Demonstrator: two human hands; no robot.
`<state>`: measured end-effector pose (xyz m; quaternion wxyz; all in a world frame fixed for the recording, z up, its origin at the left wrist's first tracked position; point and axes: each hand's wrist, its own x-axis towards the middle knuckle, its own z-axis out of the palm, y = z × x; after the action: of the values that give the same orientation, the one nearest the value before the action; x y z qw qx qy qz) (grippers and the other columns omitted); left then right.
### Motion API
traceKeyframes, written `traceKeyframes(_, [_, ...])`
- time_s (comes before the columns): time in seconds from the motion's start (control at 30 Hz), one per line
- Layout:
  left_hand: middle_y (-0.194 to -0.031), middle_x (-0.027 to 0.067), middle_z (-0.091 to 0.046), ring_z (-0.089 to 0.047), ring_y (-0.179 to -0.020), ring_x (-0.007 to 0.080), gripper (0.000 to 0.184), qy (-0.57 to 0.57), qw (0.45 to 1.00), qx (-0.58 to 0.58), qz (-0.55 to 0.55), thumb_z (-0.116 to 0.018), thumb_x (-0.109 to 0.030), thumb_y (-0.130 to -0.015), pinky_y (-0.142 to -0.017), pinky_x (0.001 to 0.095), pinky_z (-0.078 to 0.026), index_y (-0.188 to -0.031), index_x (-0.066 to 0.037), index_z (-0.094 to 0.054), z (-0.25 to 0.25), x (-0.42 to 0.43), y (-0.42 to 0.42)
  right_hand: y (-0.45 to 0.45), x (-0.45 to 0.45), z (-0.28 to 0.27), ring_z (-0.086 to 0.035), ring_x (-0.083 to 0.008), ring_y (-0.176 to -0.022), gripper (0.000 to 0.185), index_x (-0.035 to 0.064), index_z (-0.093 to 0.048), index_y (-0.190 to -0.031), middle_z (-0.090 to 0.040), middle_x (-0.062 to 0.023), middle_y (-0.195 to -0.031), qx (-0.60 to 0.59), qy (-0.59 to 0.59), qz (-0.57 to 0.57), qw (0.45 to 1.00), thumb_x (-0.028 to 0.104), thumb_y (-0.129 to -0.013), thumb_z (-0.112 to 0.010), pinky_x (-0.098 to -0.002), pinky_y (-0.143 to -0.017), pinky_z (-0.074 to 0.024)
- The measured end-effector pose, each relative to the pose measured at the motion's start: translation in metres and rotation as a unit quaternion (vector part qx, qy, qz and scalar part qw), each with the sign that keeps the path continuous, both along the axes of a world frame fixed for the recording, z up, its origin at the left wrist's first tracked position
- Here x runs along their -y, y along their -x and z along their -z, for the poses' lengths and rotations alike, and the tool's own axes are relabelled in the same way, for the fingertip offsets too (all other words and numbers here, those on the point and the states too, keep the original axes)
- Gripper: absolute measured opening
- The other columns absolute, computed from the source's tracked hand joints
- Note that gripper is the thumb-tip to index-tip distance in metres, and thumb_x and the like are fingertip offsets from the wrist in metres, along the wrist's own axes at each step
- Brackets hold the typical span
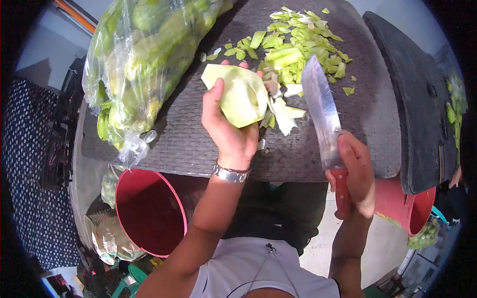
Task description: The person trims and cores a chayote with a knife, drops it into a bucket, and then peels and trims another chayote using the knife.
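Observation:
A pale green peeled piece of vegetable (237, 97) rests in my left hand (231, 131), with the thumb over its near left side and the fingers beneath and behind it. My right hand (358, 171) is wrapped round the red handle of a large knife (320, 104). The blade points up and away from me, a short distance right of the vegetable and not touching it. Behind the blade and the vegetable, a heap of green and whitish peelings (298, 47) lies on the dark woven tabletop (198, 144).
A clear plastic bag of green vegetables (149, 64) lies at the table's left. Below the front edge are a red bucket (149, 213) at left and another red container (397, 203) at right. A dark board-like surface (407, 99) adjoins the table's right side.

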<state>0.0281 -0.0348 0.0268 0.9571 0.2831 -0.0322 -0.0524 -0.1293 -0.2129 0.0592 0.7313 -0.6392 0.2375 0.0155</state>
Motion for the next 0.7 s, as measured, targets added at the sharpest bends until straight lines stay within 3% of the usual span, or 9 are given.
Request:
traceKeyframes(0.03, [-0.134, 0.0203, -0.062, -0.062, -0.125, 0.0443, 0.056, -0.005, 1.0, -0.001, 0.007, -0.063, -0.036, -0.098, -0.105, 0.0567, -0.051, -0.142, -0.005, -0.05, 0.001, -0.002, 0.0, -0.002, -0.003, 0.001, -0.046, -0.0062, -0.048, 0.027, 0.004, -0.067, -0.117, -0.058, 0.0013, -0.081, 0.004, 0.025, 0.017, 1.0, 0.028, -0.11, -0.058, -0.0233, -0.043, -0.0383])
traceKeyframes(0.07, [-0.135, 0.0202, -0.061, -0.062, -0.124, 0.0438, 0.056, -0.012, 1.0, -0.001, 0.008, -0.062, -0.036, -0.099, -0.103, 0.0571, -0.052, -0.143, -0.005, -0.05, 0.0, -0.001, 0.0, -0.002, -0.009, -0.003, -0.053, -0.01, -0.056, 0.026, 0.0021, -0.067, -0.119, -0.06, -0.0007, -0.086, 0.007, 0.069, 0.013, 0.997, 0.024, -0.105, -0.066, -0.0272, -0.049, -0.0451])
traceKeyframes(0.13, [-0.136, 0.0203, -0.061, -0.062, -0.124, 0.0436, 0.056, -0.012, 1.0, 0.004, 0.019, -0.061, -0.037, -0.099, -0.103, 0.0561, -0.052, -0.144, -0.005, -0.049, -0.001, 0.002, 0.002, -0.009, -0.027, -0.006, -0.059, -0.0157, -0.065, 0.031, 0.0007, -0.067, -0.121, -0.063, -0.0047, -0.09, 0.079, 0.209, 0.012, 0.975, 0.024, -0.101, -0.072, -0.0314, -0.057, -0.0497])
traceKeyframes(0.27, [-0.138, 0.0206, -0.06, -0.062, -0.124, 0.0436, 0.058, -0.034, 0.999, 0.016, 0.014, -0.059, -0.039, -0.101, -0.105, 0.0544, -0.051, -0.146, -0.005, -0.048, -0.001, 0.009, 0.008, -0.027, -0.05, -0.015, -0.067, -0.0265, -0.083, 0.038, -0.0008, -0.065, -0.121, -0.066, -0.0136, -0.1, 0.118, 0.359, -0.014, 0.926, 0.024, -0.095, -0.078, -0.0379, -0.074, -0.0538])
traceKeyframes(0.37, [-0.138, 0.0203, -0.061, -0.062, -0.125, 0.0439, 0.058, -0.015, 0.998, 0.015, 0.053, -0.059, -0.039, -0.101, -0.107, 0.0539, -0.05, -0.147, -0.005, -0.048, 0.0, 0.008, 0.009, -0.04, -0.052, -0.001, -0.069, -0.0308, -0.086, 0.035, -0.0001, -0.065, -0.119, -0.067, -0.0179, -0.101, 0.181, 0.407, -0.011, 0.895, 0.023, -0.096, -0.077, -0.0378, -0.073, -0.0532])
traceKeyframes(0.4, [-0.135, 0.0196, -0.064, -0.063, -0.124, 0.0408, 0.058, 0.003, 0.997, 0.013, 0.075, -0.059, -0.04, -0.101, -0.108, 0.0523, -0.05, -0.146, -0.003, -0.05, 0.0, 0.005, 0.008, -0.042, -0.052, 0.0, -0.07, -0.0249, -0.078, 0.029, -0.0001, -0.064, -0.117, -0.068, -0.0147, -0.094, 0.168, 0.372, -0.001, 0.913, 0.02, -0.099, -0.072, -0.0349, -0.066, -0.0533])
traceKeyframes(0.5, [-0.133, 0.0187, -0.066, -0.064, -0.123, 0.0368, 0.058, 0.029, 0.996, -0.033, 0.081, -0.059, -0.042, -0.101, -0.109, 0.0495, -0.05, -0.142, 0.0, -0.055, -0.004, -0.001, 0.003, -0.033, -0.048, -0.015, -0.069, -0.0174, -0.066, 0.022, 0.0001, -0.062, -0.117, -0.068, -0.01, -0.085, 0.027, 0.086, -0.042, 0.995, 0.017, -0.103, -0.067, -0.0314, -0.056, -0.0516])
traceKeyframes(0.53, [-0.134, 0.0193, -0.066, -0.064, -0.124, 0.0359, 0.058, 0.046, 0.994, -0.049, 0.087, -0.059, -0.042, -0.101, -0.109, 0.049, -0.049, -0.141, 0.001, -0.056, -0.004, -0.003, 0.002, -0.03, -0.045, -0.011, -0.066, -0.0112, -0.059, 0.018, 0.0006, -0.062, -0.116, -0.068, -0.0058, -0.079, 0.051, 0.074, -0.061, 0.994, 0.015, -0.106, -0.062, -0.029, -0.049, -0.0494])
traceKeyframes(0.7, [-0.137, 0.0243, -0.064, -0.062, -0.128, 0.0363, 0.058, 0.094, 0.984, -0.091, 0.12, -0.059, -0.043, -0.101, -0.112, 0.0493, -0.047, -0.137, 0.002, -0.059, -0.003, -0.01, -0.003, -0.007, -0.037, 0.004, -0.062, -0.0092, -0.057, 0.018, 0.0019, -0.06, -0.107, -0.067, -0.0049, -0.076, 0.026, 0.084, -0.087, 0.992, 0.02, -0.109, -0.058, -0.0269, -0.051, -0.048])
